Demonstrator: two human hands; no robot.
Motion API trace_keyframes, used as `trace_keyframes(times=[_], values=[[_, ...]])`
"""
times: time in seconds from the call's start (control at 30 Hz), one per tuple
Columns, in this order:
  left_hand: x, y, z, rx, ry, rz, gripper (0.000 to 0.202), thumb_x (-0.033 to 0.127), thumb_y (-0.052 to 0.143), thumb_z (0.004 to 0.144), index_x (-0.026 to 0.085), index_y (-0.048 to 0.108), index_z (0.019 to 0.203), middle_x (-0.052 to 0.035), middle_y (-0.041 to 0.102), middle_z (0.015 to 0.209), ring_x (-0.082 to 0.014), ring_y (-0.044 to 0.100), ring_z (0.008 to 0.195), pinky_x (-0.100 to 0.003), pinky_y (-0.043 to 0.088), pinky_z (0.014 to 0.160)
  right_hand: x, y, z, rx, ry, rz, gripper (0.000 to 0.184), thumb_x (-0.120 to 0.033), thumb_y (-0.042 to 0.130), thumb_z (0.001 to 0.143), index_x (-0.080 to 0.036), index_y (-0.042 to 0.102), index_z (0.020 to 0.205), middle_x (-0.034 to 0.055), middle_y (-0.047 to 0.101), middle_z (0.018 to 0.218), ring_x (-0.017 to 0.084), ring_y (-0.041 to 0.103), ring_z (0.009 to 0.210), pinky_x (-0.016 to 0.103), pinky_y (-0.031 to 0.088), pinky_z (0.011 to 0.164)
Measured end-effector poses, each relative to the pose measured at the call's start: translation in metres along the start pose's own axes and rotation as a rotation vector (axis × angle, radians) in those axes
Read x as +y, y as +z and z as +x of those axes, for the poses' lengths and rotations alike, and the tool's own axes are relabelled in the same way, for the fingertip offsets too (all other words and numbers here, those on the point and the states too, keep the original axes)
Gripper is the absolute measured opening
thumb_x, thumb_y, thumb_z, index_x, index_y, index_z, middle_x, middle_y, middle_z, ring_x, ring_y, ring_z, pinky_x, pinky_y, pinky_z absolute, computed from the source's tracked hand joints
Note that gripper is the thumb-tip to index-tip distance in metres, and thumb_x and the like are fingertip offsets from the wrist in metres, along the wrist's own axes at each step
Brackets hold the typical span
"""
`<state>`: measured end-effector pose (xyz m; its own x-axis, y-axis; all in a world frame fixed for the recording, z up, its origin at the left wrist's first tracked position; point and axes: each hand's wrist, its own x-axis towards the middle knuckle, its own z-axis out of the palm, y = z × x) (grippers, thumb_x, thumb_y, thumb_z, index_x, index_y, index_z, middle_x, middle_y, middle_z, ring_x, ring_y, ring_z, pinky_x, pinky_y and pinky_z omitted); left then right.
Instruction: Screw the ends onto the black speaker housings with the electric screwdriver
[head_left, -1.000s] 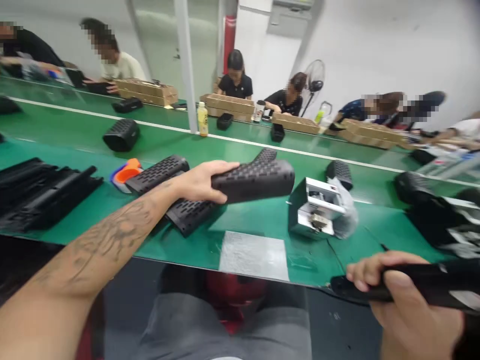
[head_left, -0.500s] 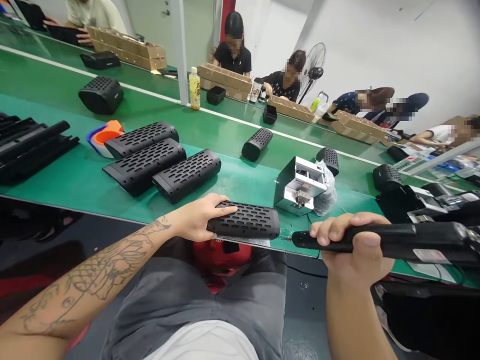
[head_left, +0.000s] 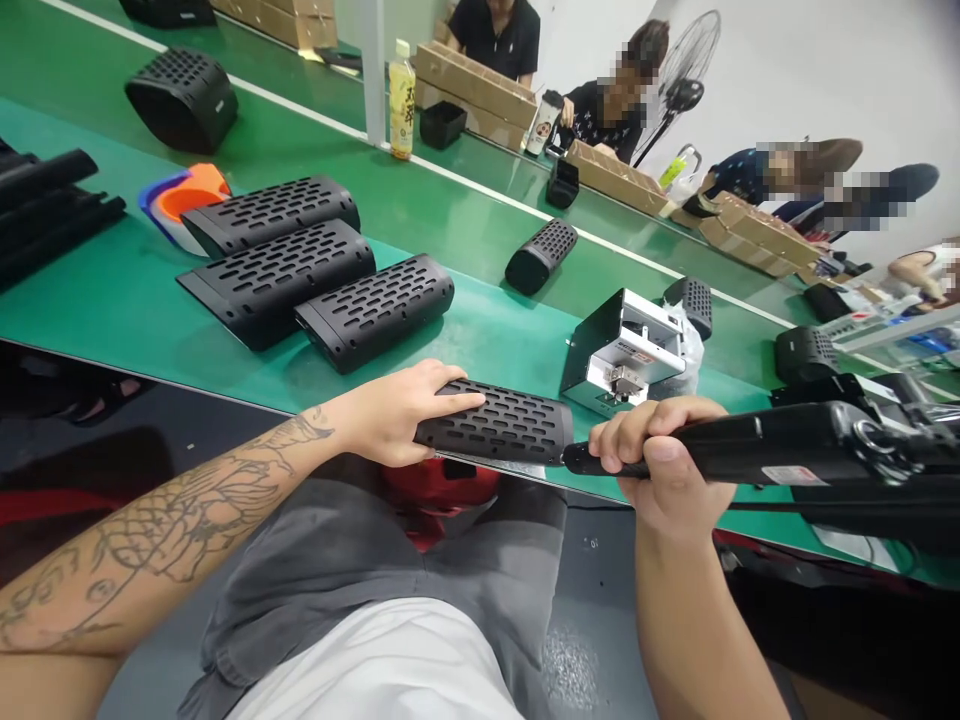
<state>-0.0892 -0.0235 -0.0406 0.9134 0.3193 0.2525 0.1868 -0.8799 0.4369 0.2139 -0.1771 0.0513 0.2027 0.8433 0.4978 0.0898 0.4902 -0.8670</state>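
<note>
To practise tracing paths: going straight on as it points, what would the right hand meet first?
Likely its black handheld tool meets the end of the black perforated plastic shell in the left hand.

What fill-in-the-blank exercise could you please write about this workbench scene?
1. The left hand holds a black perforated shell at the edge of the ____ table.
2. The right hand holds a black tool, its tip at the shell's ____ end.
3. Beyond the left hand, ____ similar shells lie side by side.
Missing words: green; right; three.
</note>
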Motion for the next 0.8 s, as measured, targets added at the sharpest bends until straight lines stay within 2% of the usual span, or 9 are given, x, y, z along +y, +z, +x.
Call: trace_keyframes(times=[0.13, 0.3, 0.47, 0.53, 0.63, 0.7, 0.8], values=[[0.000, 0.001, 0.001, 0.001, -0.001, -0.004, 0.095, 0.030, 0.088, 0.087, 0.032, 0.057, 0.178, -0.0226, 0.055, 0.176, -0.0498, 0.062, 0.151, -0.069, 0.055, 0.128, 0.001, -0.001, 0.003, -0.077, 0.022, 0.025, 0.040, -0.046, 0.100, 0.092, -0.027, 0.065, 0.088, -0.0091, 0.065, 0.059, 0.013, 0.057, 0.041, 0.032, 0.059, 0.052], [0.000, 0.003, 0.001, 0.009, 0.011, 0.019, 0.093, 0.031, 0.086, 0.088, 0.028, 0.058, 0.177, -0.0243, 0.056, 0.173, -0.0482, 0.064, 0.146, -0.067, 0.058, 0.124, 0.005, -0.003, 0.001, -0.103, 0.059, 0.059, 0.039, -0.044, 0.100, 0.092, -0.026, 0.066, 0.086, -0.0083, 0.065, 0.059, 0.013, 0.059, 0.044, 0.032, 0.061, 0.056], [0.003, 0.003, 0.000, 0.005, 0.016, 0.062, 0.091, 0.029, 0.085, 0.088, 0.025, 0.059, 0.176, -0.0266, 0.056, 0.172, -0.0475, 0.064, 0.144, -0.068, 0.058, 0.124, -0.008, -0.008, 0.002, -0.130, 0.085, 0.063, 0.033, -0.047, 0.099, 0.093, -0.027, 0.073, 0.090, -0.0063, 0.067, 0.061, 0.015, 0.064, 0.049, 0.034, 0.063, 0.058], [0.004, 0.005, 0.001, 0.013, 0.010, 0.052, 0.091, 0.029, 0.086, 0.088, 0.025, 0.059, 0.175, -0.0262, 0.056, 0.172, -0.0475, 0.063, 0.146, -0.069, 0.057, 0.126, -0.014, -0.018, 0.014, -0.065, 0.054, 0.036, 0.033, -0.052, 0.099, 0.092, -0.027, 0.078, 0.093, -0.0059, 0.067, 0.061, 0.016, 0.062, 0.046, 0.035, 0.061, 0.053], [0.004, 0.009, 0.004, 0.040, -0.006, 0.012, 0.091, 0.027, 0.087, 0.088, 0.027, 0.060, 0.174, -0.0244, 0.055, 0.174, -0.0472, 0.061, 0.151, -0.069, 0.056, 0.129, -0.009, -0.044, 0.049, 0.178, -0.102, -0.103, 0.030, -0.047, 0.100, 0.091, -0.026, 0.080, 0.091, -0.0043, 0.067, 0.061, 0.017, 0.061, 0.047, 0.037, 0.061, 0.052], [0.004, 0.014, 0.005, 0.072, 0.000, -0.019, 0.091, 0.025, 0.088, 0.087, 0.029, 0.060, 0.174, -0.0239, 0.053, 0.176, -0.0473, 0.059, 0.156, -0.070, 0.055, 0.131, 0.007, -0.067, 0.074, 0.362, -0.229, -0.245, 0.029, -0.040, 0.101, 0.090, -0.024, 0.078, 0.084, -0.0029, 0.066, 0.061, 0.016, 0.063, 0.049, 0.036, 0.060, 0.055], [0.000, 0.028, 0.003, 0.148, 0.017, -0.072, 0.098, 0.024, 0.087, 0.090, 0.032, 0.050, 0.181, -0.0227, 0.047, 0.181, -0.0476, 0.052, 0.166, -0.070, 0.051, 0.136, 0.041, -0.096, 0.099, 0.421, -0.212, -0.331, 0.031, -0.038, 0.102, 0.088, -0.024, 0.075, 0.080, -0.0021, 0.067, 0.060, 0.017, 0.065, 0.051, 0.035, 0.060, 0.056]])
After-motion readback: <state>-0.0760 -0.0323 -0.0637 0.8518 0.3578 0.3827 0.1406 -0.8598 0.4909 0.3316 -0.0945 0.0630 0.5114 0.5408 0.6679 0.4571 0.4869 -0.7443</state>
